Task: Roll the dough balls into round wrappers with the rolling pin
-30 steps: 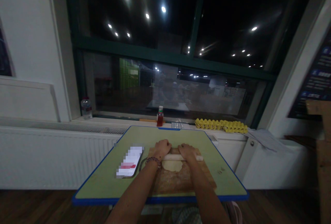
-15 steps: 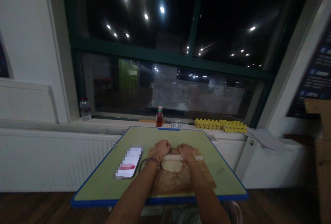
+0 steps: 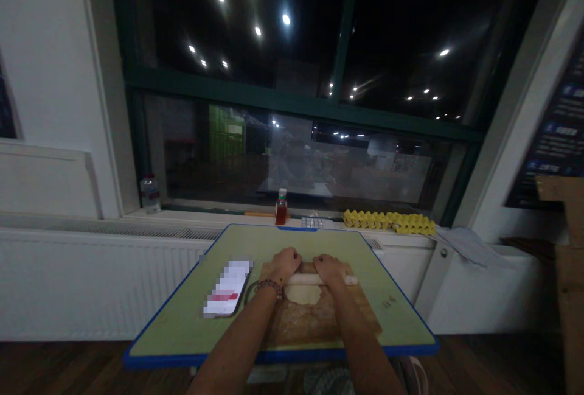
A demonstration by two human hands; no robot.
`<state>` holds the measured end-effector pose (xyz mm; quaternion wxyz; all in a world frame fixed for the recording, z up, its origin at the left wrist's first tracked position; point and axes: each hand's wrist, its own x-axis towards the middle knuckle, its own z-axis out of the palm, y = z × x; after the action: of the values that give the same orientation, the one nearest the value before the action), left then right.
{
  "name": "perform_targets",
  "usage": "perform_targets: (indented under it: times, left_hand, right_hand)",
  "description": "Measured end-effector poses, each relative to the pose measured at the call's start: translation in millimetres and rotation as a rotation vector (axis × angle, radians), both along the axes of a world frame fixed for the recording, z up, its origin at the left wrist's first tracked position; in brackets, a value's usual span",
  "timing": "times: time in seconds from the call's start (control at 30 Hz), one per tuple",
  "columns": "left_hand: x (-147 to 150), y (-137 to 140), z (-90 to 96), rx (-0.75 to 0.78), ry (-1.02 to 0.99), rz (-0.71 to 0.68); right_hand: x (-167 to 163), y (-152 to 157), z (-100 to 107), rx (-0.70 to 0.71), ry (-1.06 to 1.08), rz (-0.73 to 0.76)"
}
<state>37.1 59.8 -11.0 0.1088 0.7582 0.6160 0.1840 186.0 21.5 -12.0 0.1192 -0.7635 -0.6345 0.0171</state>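
Basically, rolling pin (image 3: 309,279) runs left-right lengthwise across board (image 3: 306,323), hands (image 3: 285,265) over it, can't tell if gripping.

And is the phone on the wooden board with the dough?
No, the phone lies on the green tabletop, to the left of the wooden board that holds the dough.
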Motion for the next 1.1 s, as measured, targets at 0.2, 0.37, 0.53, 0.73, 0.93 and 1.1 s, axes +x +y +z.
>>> perform_targets:
  times: [0.2,0.37,0.53,0.73,0.93,1.1]
  left_hand:
    - [-1,-3,2.6,-0.002,-0.001,-0.006]
    - [-1,-6,4.8,-0.004,-0.002,-0.005]
    - [-3,-10,5.9,0.006,-0.006,0.001]
    - [-7,-24,19.1,0.065,-0.006,0.006]
    - [-10,-57,28.7,0.43,-0.046,-0.044]
    - [-19,-69,18.9,0.573,-0.121,0.087]
  right_hand:
    - [1,-9,1,0.152,0.075,0.139]
    - [9,-24,-3,0.283,0.05,0.436]
    - [15,-41,2,0.29,-0.011,0.462]
    - [12,-48,10,0.268,-0.115,0.611]
    - [11,-42,1,0.243,-0.176,0.483]
    - [11,-45,4,0.259,-0.164,0.24]
